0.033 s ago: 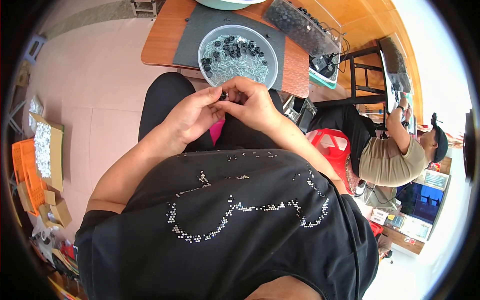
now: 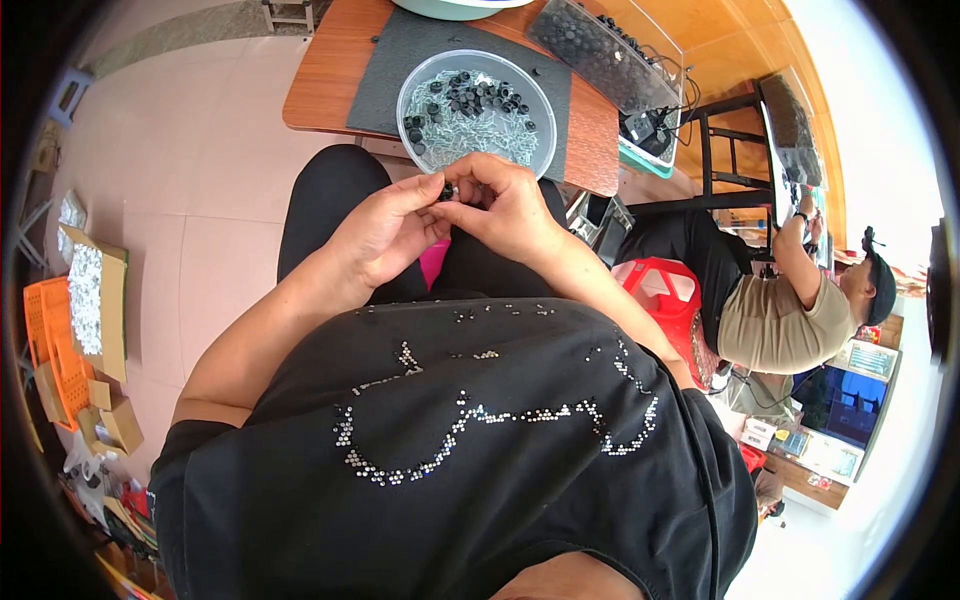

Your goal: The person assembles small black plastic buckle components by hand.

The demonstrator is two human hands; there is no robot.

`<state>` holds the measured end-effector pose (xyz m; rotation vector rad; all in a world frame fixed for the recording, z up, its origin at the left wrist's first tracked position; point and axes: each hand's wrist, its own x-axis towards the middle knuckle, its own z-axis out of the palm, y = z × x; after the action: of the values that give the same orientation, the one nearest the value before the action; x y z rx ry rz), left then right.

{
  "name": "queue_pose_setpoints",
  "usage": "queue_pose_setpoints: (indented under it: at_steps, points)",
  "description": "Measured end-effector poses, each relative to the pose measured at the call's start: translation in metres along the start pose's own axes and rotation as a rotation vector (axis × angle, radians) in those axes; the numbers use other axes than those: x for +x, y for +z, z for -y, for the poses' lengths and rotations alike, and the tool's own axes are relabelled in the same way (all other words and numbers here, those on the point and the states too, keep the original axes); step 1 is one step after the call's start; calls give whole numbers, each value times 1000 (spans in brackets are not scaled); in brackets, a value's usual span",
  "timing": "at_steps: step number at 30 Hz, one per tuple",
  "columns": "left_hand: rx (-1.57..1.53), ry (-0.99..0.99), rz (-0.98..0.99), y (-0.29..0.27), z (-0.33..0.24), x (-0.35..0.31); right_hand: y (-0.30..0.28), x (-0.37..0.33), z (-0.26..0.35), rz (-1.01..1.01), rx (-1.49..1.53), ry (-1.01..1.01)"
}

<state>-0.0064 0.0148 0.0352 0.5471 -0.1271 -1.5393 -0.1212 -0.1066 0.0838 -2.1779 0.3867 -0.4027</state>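
Note:
My left hand (image 2: pixel 385 228) and my right hand (image 2: pixel 508 212) meet above my lap, at the near rim of a clear round tub (image 2: pixel 548 150). Between their fingertips is a small black round part (image 2: pixel 447 191), pinched from both sides. Fingers cover much of it, and its exact kind is too small to make out. In the tub lies a heap of silvery screws (image 2: pixel 470 140), with several black round parts (image 2: pixel 478 98) on top of them.
The tub stands on a dark mat (image 2: pixel 380 95) on a brown wooden table (image 2: pixel 325 75). Behind it on the right is a clear bin of black parts (image 2: pixel 590 55). A red stool (image 2: pixel 655 290) and a seated co-worker (image 2: pixel 790 320) are to my right. Cardboard boxes (image 2: pixel 115 425) lie at the left.

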Motion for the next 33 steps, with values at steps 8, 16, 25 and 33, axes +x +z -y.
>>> queue_pose_setpoints:
  at_steps: [8, 16, 25, 33]
  points:
    - [-4, 17, -6, 6, -1, -3, -1, 0, -2, -50, -50, -77]
    - [0, -22, -15, 3, -1, -5, -1, 0, 2, -36, -74, -82]
    - [-50, -56, -8, 2, 3, -5, -1, 1, 2, 11, -29, -71]
    - [-111, -89, -94, 4, 4, -6, -3, 3, 3, 63, -53, -3]
